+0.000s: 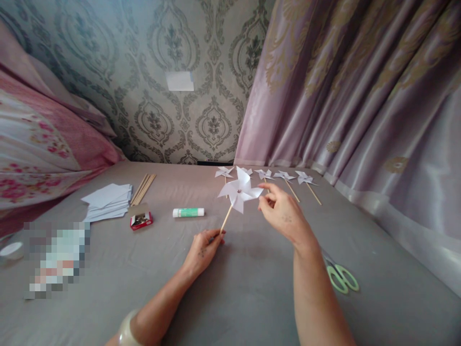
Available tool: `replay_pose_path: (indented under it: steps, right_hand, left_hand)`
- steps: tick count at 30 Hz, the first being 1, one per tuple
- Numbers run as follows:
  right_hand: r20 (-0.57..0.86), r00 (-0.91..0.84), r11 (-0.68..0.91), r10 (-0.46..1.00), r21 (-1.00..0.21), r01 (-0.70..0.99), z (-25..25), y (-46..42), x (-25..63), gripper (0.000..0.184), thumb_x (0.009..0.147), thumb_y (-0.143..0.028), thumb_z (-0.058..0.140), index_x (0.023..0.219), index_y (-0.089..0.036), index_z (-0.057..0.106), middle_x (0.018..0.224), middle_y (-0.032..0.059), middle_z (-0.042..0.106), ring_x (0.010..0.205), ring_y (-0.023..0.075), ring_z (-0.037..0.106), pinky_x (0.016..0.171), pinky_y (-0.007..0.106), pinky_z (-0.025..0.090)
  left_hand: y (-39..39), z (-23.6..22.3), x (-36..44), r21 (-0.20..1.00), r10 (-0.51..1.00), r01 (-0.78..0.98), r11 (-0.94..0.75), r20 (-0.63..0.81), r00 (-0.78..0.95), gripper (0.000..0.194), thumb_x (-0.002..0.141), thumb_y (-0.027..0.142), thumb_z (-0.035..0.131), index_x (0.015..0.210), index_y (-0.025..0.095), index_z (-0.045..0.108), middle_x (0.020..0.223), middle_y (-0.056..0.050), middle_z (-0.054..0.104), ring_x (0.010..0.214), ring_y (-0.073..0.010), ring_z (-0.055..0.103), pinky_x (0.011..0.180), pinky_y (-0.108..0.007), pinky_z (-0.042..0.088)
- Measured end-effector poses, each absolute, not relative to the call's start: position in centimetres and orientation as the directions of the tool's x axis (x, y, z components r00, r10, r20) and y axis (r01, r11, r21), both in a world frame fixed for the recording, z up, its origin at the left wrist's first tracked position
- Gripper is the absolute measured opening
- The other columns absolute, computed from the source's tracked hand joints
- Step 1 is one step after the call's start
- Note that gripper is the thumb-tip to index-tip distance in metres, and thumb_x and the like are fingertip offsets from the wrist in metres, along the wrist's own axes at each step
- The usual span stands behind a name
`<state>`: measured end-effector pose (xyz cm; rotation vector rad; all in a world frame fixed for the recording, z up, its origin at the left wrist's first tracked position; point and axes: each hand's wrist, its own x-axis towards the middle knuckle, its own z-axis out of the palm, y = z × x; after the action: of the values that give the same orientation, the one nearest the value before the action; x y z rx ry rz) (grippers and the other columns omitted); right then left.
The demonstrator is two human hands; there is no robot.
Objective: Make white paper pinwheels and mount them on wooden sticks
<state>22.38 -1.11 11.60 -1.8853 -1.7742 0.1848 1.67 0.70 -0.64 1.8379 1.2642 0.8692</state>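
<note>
A white paper pinwheel [245,196] on a thin wooden stick stands tilted over the middle of the table. My left hand [204,250] is closed on the lower end of its stick, pinching it between thumb and fingers. At the pinwheel's right blade, my right hand [283,211] has its index finger stretched to the blade tip, the thumb apart from it and nothing gripped. Whether that fingertip touches the paper I cannot tell. Behind lie several finished-looking pinwheels in a row, among them one at the far right [305,178].
A glue stick [188,212] lies left of centre. Beyond it are a small red open box [141,221], several wooden sticks [143,189] and a stack of white paper [108,202]. Green-handled scissors [342,278] rest by my right forearm. Curtains [324,86] hang at the right.
</note>
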Motion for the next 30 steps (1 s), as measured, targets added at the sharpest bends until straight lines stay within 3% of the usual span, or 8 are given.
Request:
replay_pose_path:
  steps: [2,3,6,8,14,19,23,30]
  right_hand:
    - [0.261,0.181,-0.064,0.948,-0.404,0.913,11.4,-1.1,22.6,0.052,0.083,-0.021,0.042,0.135,-0.02,0.044,0.089,0.0067,0.071,0.079,0.0183,0.064,0.069,0.026,0.042]
    - [0.186,0.143,-0.069,0.972,-0.357,0.932,11.2,-1.1,22.7,0.053,0.081,-0.019,0.044,0.133,-0.02,0.046,0.091,0.0072,0.071,0.082,0.0188,0.063,0.07,0.027,0.042]
    - [-0.136,-0.088,0.044,0.987,-0.302,0.952,10.7,-1.5,22.9,0.039,0.076,-0.018,0.047,0.11,-0.022,0.065,0.09,0.0056,0.071,0.08,0.0178,0.064,0.068,0.025,0.041]
    - [-0.192,-0.169,0.1,0.967,-0.326,0.94,10.7,-1.6,22.7,0.029,0.078,-0.021,0.045,0.094,-0.022,0.07,0.084,0.0042,0.071,0.073,0.0159,0.063,0.062,0.024,0.039]
    - [-0.114,-0.236,0.171,0.965,-0.41,0.896,9.7,-0.4,20.1,0.025,0.08,-0.026,0.047,0.07,-0.02,0.069,0.069,0.0032,0.069,0.063,0.0131,0.06,0.054,0.022,0.034]
    - [0.049,-0.109,0.118,0.993,-0.543,0.831,7.3,0.6,16.4,0.03,0.085,-0.035,0.046,0.082,-0.02,0.072,0.079,0.0041,0.073,0.073,0.0146,0.064,0.059,0.021,0.038]
    - [0.041,0.006,0.019,0.999,-0.572,0.82,6.0,0.6,14.8,0.027,0.083,-0.038,0.051,0.09,-0.024,0.073,0.084,0.0037,0.074,0.082,0.0164,0.066,0.067,0.022,0.043]
    - [0.08,0.128,-0.04,0.989,-0.681,0.731,4.7,-0.4,14.6,0.028,0.079,-0.04,0.056,0.093,-0.023,0.073,0.087,0.0044,0.074,0.083,0.0171,0.067,0.069,0.023,0.046]
  left_hand:
    - [0.7,-0.7,1.6,0.856,0.95,0.453,-0.25,0.125,0.287,0.036,0.082,0.042,0.048,0.079,0.017,0.073,0.07,-0.002,0.069,0.07,-0.0183,0.061,0.071,-0.026,0.046]
    - [0.7,-0.7,1.6,0.857,0.95,0.452,-0.248,0.124,0.287,0.036,0.082,0.043,0.048,0.079,0.017,0.073,0.07,-0.002,0.068,0.07,-0.0182,0.061,0.071,-0.026,0.046]
    - [0.8,-0.7,1.6,0.862,0.951,0.448,-0.239,0.116,0.285,0.037,0.082,0.043,0.047,0.08,0.016,0.073,0.07,-0.002,0.068,0.07,-0.0182,0.06,0.071,-0.025,0.046]
    - [0.9,-0.7,1.6,0.87,0.954,0.439,-0.224,0.104,0.281,0.037,0.082,0.043,0.047,0.08,0.016,0.072,0.07,-0.002,0.067,0.07,-0.0179,0.06,0.069,-0.025,0.045]
    - [1.1,0.1,1.7,0.933,0.966,0.334,-0.137,0.051,0.253,0.041,0.077,0.048,0.052,0.084,0.012,0.071,0.065,-0.002,0.064,0.06,-0.0143,0.052,0.057,-0.023,0.04]
    - [1.4,0.0,1.7,0.972,0.967,0.192,-0.134,0.086,0.241,0.041,0.075,0.05,0.056,0.074,0.012,0.07,0.067,-0.003,0.065,0.065,-0.0145,0.055,0.063,-0.023,0.043]
    - [1.6,-0.2,1.7,0.983,0.964,0.11,-0.143,0.114,0.241,0.043,0.071,0.052,0.06,0.081,0.012,0.072,0.072,-0.004,0.069,0.074,-0.0185,0.06,0.071,-0.026,0.047]
    - [0.8,0.5,2.3,0.964,0.95,0.18,-0.197,0.143,0.277,0.049,0.069,0.057,0.057,0.078,0.011,0.072,0.066,-0.004,0.068,0.067,-0.0195,0.061,0.063,-0.026,0.049]
